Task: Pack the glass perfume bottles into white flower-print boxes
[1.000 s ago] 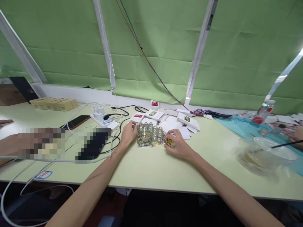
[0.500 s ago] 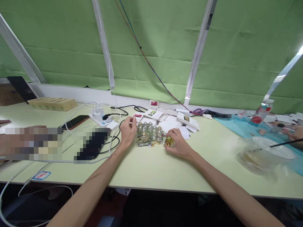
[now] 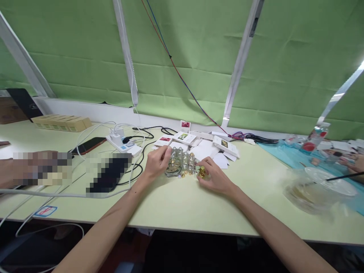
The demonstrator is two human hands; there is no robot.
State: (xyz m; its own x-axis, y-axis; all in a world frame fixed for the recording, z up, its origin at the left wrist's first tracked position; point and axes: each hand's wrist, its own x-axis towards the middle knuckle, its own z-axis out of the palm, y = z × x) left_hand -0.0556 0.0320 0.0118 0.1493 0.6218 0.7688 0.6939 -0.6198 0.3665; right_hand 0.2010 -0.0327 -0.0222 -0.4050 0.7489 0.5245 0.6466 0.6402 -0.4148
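Observation:
Small clear glass bottles [image 3: 184,160] stand in a cluster at the middle of the table, several of them upright. In front of their left end sits a round glass dish [image 3: 173,167] with small gold-coloured pieces. My left hand [image 3: 157,162] is at the left end of the bottles, thumb and fingers pressed together; what they hold, if anything, is hidden. On the right, my right hand [image 3: 215,176] curls its fingers round a few shiny gold caps [image 3: 201,171] beside the bottles. Loose little gold bits [image 3: 183,175] lie on the tabletop between the hands.
White cards and small boxes [image 3: 203,149] lie behind the bottles. A power strip [image 3: 123,146] with cables and a phone [image 3: 91,145] are to the left. At right stand a lidded plastic container [image 3: 313,193] and a bottle [image 3: 315,136]; other people's hands [image 3: 358,163] show at both sides.
My left hand has moved slightly right and closer over the leftmost bottles, its fingers now more tightly closed. My right hand stays by the gold caps, its fingers slightly shifted.

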